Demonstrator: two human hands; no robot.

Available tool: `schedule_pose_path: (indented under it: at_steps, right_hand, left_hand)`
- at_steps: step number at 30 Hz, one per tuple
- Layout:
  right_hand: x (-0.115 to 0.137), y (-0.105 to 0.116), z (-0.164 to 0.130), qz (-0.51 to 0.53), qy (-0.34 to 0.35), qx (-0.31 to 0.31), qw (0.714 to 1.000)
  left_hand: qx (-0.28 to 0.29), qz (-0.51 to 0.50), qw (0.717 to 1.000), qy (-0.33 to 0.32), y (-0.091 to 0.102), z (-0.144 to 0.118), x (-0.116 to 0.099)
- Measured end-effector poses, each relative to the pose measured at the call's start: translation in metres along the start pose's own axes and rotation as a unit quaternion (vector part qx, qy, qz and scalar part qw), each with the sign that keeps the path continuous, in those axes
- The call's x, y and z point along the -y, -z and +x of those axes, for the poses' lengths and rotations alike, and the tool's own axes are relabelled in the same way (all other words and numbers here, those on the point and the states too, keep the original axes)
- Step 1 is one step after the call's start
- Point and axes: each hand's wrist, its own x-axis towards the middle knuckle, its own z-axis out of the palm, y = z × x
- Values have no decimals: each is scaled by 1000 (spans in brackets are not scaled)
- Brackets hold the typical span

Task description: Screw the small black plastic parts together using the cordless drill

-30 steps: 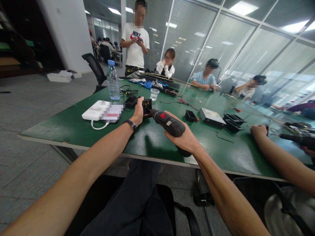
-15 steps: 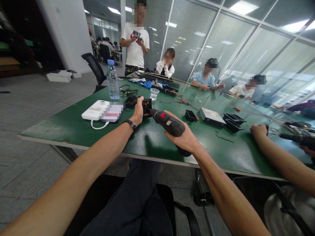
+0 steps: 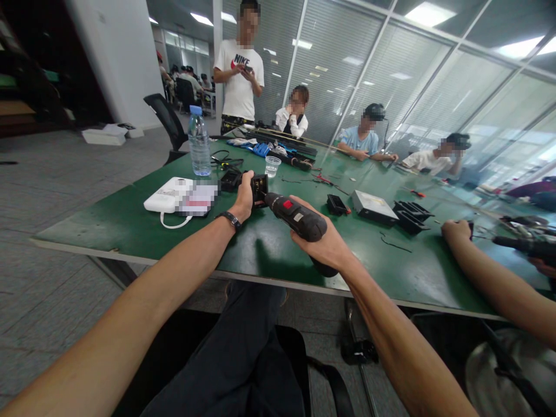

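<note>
Electric screwdriver (image 3: 297, 219) sits gripped in your right hand (image 3: 326, 246), fingers wrapped tight round its black body above the near part of the green table (image 3: 130, 214), its nose pressed to the small black part (image 3: 259, 188) that your left hand (image 3: 244, 200) clasps shut on the tabletop. Just left of that lie a white power bank (image 3: 169, 197) and, farther back, a water bottle (image 3: 198, 142) and a plastic cup (image 3: 272, 166). To your right a co-worker's hand (image 3: 456, 231) rests on the table, with other people seated at the far end.
</note>
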Motion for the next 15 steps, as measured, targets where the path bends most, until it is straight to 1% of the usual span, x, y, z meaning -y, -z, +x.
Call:
schedule_pose_path:
  at_steps: [2,15]
  right_hand:
    - [0,0,0,-2,0,-1,1000]
    - [1,0,0,3,2,-2,1000]
  left_hand:
    - [-12,11,1000,-8,-1,0,0]
    - [-6,16,1000,-10,0,-2,-1]
